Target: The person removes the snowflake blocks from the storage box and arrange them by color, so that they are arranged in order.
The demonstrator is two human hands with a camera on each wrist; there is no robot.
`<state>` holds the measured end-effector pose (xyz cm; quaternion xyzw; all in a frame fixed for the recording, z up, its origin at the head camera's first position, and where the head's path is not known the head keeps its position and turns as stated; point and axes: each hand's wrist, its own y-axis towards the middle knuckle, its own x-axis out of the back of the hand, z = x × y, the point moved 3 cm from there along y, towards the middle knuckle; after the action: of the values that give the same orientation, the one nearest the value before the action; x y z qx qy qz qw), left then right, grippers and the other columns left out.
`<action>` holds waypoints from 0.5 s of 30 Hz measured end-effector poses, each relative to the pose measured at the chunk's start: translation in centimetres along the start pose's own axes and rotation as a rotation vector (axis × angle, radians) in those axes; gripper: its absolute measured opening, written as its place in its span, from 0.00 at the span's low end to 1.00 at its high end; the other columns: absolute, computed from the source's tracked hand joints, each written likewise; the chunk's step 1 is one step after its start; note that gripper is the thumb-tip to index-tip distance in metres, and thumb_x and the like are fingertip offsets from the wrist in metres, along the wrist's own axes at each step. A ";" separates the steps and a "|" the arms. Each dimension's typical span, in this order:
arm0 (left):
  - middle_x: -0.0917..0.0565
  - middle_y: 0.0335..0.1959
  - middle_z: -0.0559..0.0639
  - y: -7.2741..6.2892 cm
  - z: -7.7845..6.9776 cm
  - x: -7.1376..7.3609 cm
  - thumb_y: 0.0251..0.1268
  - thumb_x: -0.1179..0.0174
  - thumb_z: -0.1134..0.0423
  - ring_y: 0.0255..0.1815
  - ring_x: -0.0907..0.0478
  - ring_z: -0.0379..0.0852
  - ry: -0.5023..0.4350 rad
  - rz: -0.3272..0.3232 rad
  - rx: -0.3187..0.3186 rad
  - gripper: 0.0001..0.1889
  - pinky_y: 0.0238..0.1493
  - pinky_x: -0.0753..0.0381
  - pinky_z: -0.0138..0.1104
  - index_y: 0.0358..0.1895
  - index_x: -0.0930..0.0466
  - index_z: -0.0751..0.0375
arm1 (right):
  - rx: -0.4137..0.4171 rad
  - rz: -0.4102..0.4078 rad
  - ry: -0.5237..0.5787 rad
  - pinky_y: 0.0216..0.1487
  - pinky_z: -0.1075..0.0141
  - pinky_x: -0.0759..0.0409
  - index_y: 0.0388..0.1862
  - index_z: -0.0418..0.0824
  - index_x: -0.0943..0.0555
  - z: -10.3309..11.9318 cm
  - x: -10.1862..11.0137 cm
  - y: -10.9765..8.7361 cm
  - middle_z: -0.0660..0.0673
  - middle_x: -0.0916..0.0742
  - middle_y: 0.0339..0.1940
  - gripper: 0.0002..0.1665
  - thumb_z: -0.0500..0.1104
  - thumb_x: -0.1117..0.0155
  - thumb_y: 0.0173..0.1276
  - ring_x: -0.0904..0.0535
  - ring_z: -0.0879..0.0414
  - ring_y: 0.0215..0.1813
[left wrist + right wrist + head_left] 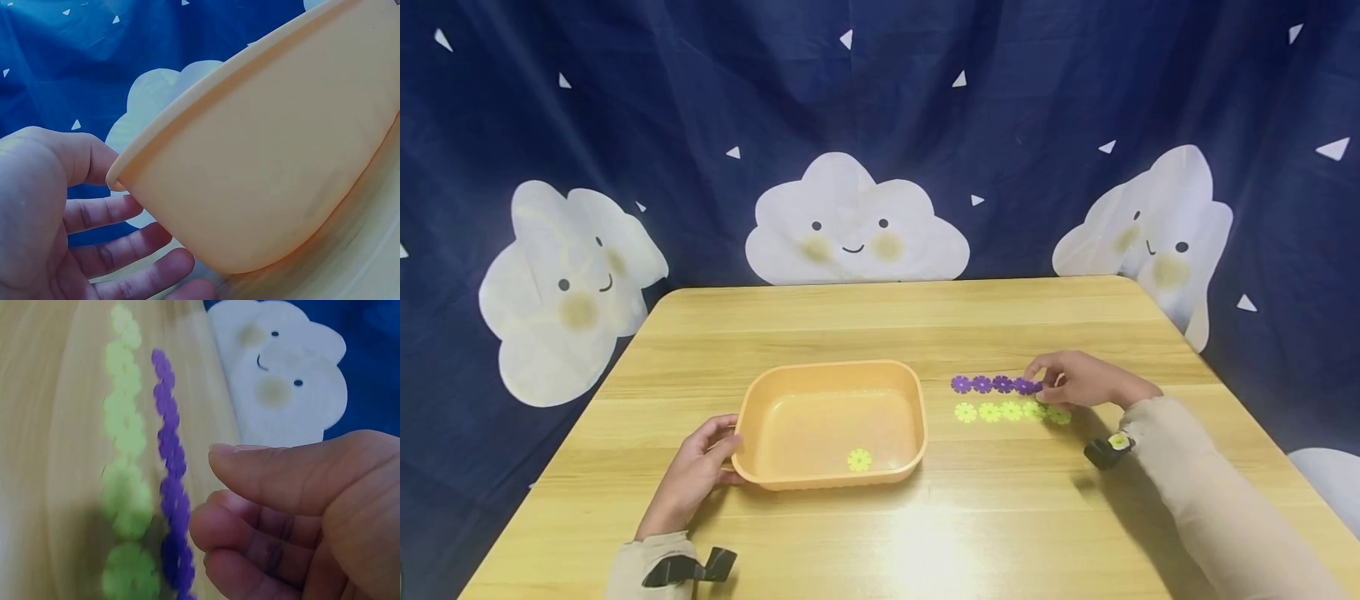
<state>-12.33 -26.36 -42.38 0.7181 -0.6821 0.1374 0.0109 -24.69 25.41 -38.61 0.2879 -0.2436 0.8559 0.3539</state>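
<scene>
An orange plastic basin [820, 425] stands on the left half of the table, with one yellow-green flower-shaped piece [859, 460] inside near its front wall. My left hand [696, 467] grips the basin's left end; in the left wrist view the thumb lies at the rim [187, 103] and the fingers are under it, against the outer wall. To the right of the basin lie a row of purple flower-shaped pieces [981, 384] and, nearer me, a row of yellow-green ones [990, 412]. By the purple row's right end is my right hand [1082, 379], thumb and fingertips apart, nothing visible between them.
The wooden table [880, 325] has rounded back corners. A dark blue curtain [880, 92] with smiling clouds and white triangles hangs behind it. Each forearm wears a black strap mount, the right one [1108, 450] over the table and the left one [688, 571] near the front.
</scene>
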 end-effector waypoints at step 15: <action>0.30 0.56 0.66 0.1 0.1 0.1 0.75 0.51 0.64 0.39 0.21 0.48 0.003 0.017 0.006 0.21 0.35 0.13 0.41 0.67 0.38 0.68 | 0.124 0.039 -0.075 0.26 0.58 0.17 0.53 0.30 0.24 5.2 -1.1 4.9 0.42 0.17 0.29 0.15 0.31 0.39 0.67 0.21 0.52 0.24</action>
<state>-12.37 -26.47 -42.42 0.7120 -0.6879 0.1409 0.0086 -26.01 18.62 -36.66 0.3362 -0.2086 0.8647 0.3094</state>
